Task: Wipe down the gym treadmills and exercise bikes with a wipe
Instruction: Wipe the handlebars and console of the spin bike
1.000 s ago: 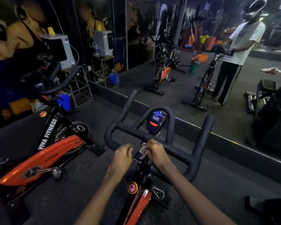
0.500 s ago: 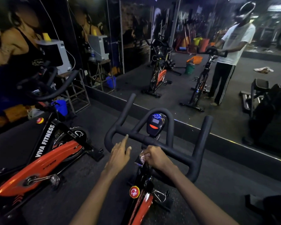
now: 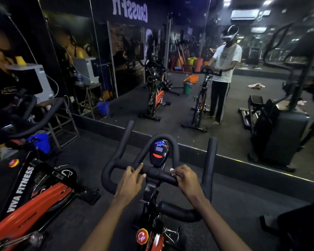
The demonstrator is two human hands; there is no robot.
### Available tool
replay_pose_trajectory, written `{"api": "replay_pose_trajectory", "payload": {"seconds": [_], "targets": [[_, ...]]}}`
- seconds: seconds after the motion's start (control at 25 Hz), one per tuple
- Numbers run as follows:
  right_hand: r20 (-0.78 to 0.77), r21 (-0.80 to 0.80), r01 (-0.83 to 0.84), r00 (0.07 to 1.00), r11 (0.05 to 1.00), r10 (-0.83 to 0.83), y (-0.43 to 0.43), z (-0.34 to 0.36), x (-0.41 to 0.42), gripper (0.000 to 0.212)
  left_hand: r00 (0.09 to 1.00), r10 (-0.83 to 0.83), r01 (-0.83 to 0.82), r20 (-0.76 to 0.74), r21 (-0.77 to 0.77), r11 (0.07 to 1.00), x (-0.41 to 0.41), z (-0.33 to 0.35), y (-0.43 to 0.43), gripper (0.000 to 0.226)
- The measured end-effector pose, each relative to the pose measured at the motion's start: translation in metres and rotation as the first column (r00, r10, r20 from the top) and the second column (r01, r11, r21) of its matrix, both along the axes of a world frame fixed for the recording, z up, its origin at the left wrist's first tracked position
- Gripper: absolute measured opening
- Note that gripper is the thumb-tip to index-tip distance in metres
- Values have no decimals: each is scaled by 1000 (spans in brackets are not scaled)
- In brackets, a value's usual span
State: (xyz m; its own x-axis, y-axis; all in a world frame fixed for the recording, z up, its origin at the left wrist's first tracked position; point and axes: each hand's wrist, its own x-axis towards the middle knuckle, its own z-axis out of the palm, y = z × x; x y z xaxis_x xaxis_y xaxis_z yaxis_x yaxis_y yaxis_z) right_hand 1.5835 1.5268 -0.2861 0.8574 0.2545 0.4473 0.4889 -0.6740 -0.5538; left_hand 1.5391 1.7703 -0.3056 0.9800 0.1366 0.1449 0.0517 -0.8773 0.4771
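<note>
Head view: right hand (image 3: 184,178) presses small white wipe (image 3: 172,170) onto black padded handlebar (image 3: 158,173); left hand (image 3: 130,180), fingers loosely spread, touches bar's left side.

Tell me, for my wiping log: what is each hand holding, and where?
Right hand presses a white wipe around the handlebar crossbar. Left hand only rests fingers there.

Both hands rose from the stem: right hand (image 3: 186,180) presses wipe (image 3: 172,170) on handlebar (image 3: 158,173), left hand (image 3: 132,180) alongside.
</note>
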Motion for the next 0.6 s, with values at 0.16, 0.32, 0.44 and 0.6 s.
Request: {"api": "replay_pose_trajectory", "payload": {"seconds": [0.16,0.32,0.44,0.6], "targets": [[15,18,2,1000,1000,-2,1,24,32,17,998,-27,21,60,111,994,7,-4,8,67],[32,46,61,998,997,-62,10,42,47,17,999,-30,30,20,28,999,10,-2,13,84],[51,-1,27,998,1000,-27,6,22,30,21,999,27,-24,44,-81,996,12,-2,14,89],[39,-32,5,999,999,-4,-2,34,45,25,1000,0,1,-19,58,998,26,-2,23,101]]}}
